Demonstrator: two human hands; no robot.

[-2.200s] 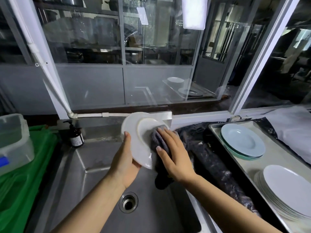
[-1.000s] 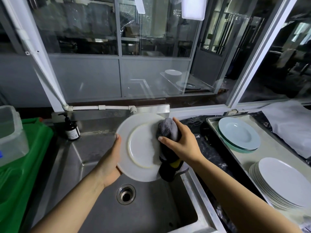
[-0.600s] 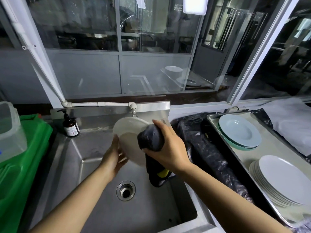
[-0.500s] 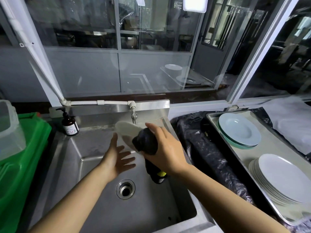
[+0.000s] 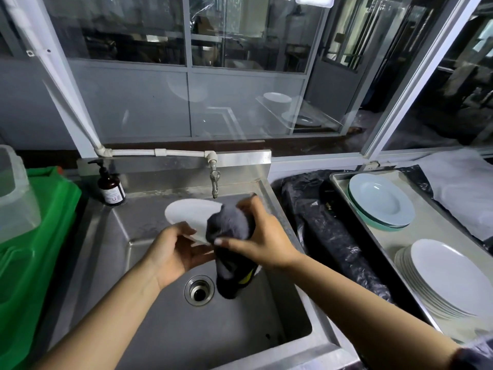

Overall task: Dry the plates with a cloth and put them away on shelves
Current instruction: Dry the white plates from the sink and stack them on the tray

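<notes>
Directly over the steel sink [image 5: 149,329], the person held a white plate [image 5: 190,213] nearly flat, just in front of the tap [image 5: 214,181]. The left hand [image 5: 174,252] sat at the plate's near edge, thumb on top of the rim and fingers curled beneath it, palm turned upward. The right hand [image 5: 262,240] gripped a bunched dark grey cloth [image 5: 226,228] and pressed it onto the right side of the plate, thumb at the near side of the wad and fingers wrapped over its far side. A loose tail of the cloth, with a bit of yellow showing, hung down toward the drain [image 5: 199,290].

Left of the sink stood a brown pump bottle [image 5: 110,186] on the sink's back ledge, and farther left a green crate [image 5: 32,257] with a clear plastic tub [image 5: 14,198] on it. Right of the sink, black plastic sheeting [image 5: 328,225] covered the table, and past it lay a metal tray [image 5: 378,252]. On the tray's far end sat a pale blue deep plate [image 5: 381,200] on top of others, and on its near end a stack of white plates [image 5: 448,279].
</notes>
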